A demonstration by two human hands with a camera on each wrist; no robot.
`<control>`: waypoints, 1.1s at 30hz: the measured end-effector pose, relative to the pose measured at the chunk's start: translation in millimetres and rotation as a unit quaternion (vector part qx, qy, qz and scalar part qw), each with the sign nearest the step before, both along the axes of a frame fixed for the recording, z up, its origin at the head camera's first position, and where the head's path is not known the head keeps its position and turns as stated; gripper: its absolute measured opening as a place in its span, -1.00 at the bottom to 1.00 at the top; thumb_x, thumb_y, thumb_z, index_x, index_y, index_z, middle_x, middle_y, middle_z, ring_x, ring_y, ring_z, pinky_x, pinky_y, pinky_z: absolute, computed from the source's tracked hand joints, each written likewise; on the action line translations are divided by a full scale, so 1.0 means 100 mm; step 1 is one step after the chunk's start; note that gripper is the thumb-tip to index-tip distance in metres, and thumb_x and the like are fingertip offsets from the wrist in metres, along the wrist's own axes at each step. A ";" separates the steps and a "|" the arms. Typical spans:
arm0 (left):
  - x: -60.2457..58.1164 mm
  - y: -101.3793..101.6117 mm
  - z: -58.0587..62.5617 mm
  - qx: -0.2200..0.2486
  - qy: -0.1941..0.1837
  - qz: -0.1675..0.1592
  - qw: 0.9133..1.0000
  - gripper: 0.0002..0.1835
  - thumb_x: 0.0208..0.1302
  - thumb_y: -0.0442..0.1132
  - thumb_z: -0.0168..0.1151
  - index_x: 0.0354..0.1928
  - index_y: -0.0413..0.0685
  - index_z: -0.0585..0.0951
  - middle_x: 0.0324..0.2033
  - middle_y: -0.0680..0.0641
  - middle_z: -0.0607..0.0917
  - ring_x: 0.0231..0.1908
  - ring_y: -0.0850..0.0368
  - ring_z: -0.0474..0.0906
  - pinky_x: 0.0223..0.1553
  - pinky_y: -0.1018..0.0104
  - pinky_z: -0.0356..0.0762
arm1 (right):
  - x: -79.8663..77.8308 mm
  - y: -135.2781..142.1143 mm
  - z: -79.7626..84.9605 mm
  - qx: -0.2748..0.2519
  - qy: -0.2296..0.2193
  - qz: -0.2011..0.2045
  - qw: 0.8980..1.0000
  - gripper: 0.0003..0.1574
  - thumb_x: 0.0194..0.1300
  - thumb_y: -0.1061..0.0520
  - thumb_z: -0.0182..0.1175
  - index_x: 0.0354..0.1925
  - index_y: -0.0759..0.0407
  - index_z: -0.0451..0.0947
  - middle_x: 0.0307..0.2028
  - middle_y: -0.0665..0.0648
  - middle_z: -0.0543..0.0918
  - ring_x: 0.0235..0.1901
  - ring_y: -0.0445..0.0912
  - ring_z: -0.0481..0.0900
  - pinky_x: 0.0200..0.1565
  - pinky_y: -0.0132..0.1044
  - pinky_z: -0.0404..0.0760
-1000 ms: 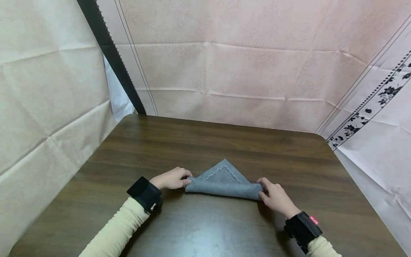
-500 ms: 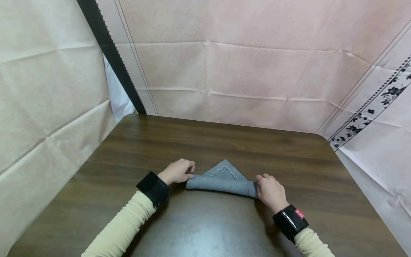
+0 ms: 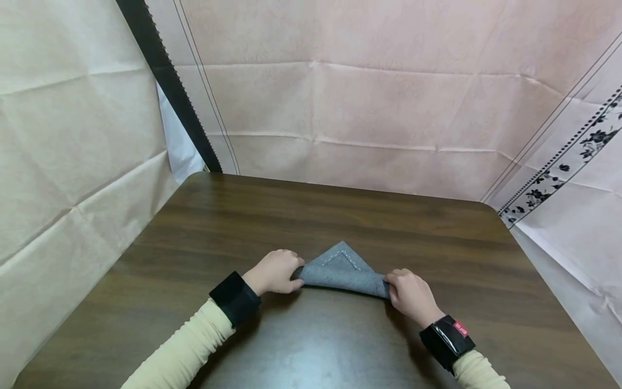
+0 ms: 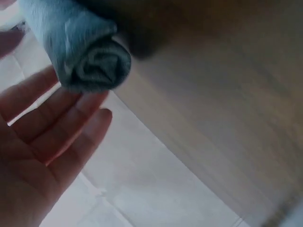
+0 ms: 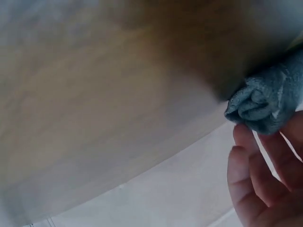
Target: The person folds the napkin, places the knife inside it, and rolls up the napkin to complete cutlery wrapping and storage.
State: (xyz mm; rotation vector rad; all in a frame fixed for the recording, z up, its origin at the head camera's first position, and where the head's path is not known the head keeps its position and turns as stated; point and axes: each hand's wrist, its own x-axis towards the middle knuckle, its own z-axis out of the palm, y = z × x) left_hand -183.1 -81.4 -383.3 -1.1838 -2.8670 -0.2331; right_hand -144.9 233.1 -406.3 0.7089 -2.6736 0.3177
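Note:
A grey-blue cloth (image 3: 345, 276) lies on the table, its near part rolled into a tube and its far corner a flat triangle with a white stitched line. At the roll's left end, my left hand (image 3: 277, 272) holds it, thumb on the near side and fingers behind. My right hand (image 3: 412, 294) grips the right end. Spiral layers show at the cloth roll's end (image 4: 97, 64) in the left wrist view, with the fingers (image 4: 78, 116) against its far side. In the right wrist view, fingers (image 5: 258, 165) touch the other end of the roll (image 5: 265, 104).
The brown wooden table (image 3: 311, 216) has rounded far corners. Pale patterned sheets (image 3: 369, 108) hang behind it and at both sides. A black strip (image 3: 170, 86) slants down at the back left. Black bands (image 3: 235, 299) wrap both wrists.
The roll has moved slightly away from me, and less of the triangle shows. My left hand has shifted right, around the roll's end. My right hand has moved slightly left.

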 end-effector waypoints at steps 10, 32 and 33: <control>0.05 0.09 -0.02 -0.067 0.097 -0.010 0.993 -0.71 -0.11 -0.32 0.37 -0.26 -0.13 0.56 -0.47 -0.05 0.54 -0.42 0.06 0.49 -0.41 0.28 0.46 | 0.08 -0.02 0.03 0.055 -0.032 0.001 0.998 -0.57 -0.21 0.15 0.44 -0.30 0.27 0.55 -0.39 0.08 0.54 -0.36 -0.06 0.49 -0.34 -0.16 0.51; 0.04 -0.15 0.03 0.060 -0.149 -0.027 0.987 -0.70 0.05 -0.32 0.25 -0.11 -0.10 0.52 -0.22 -0.01 0.60 -0.30 0.22 0.48 -0.22 0.31 0.45 | 0.22 0.08 0.18 -0.018 -0.132 0.053 0.990 -0.62 0.06 0.25 0.28 -0.12 0.19 0.44 -0.25 0.09 0.59 -0.25 -0.03 0.56 -0.28 -0.12 0.50; 0.03 -0.16 0.05 0.065 -0.160 -0.031 0.984 -0.71 0.07 -0.33 0.24 -0.11 -0.10 0.51 -0.23 0.00 0.60 -0.32 0.22 0.46 -0.25 0.32 0.44 | 0.21 0.09 0.20 -0.019 -0.142 0.054 0.988 -0.62 0.08 0.24 0.26 -0.10 0.18 0.43 -0.25 0.09 0.58 -0.25 -0.04 0.55 -0.28 -0.13 0.50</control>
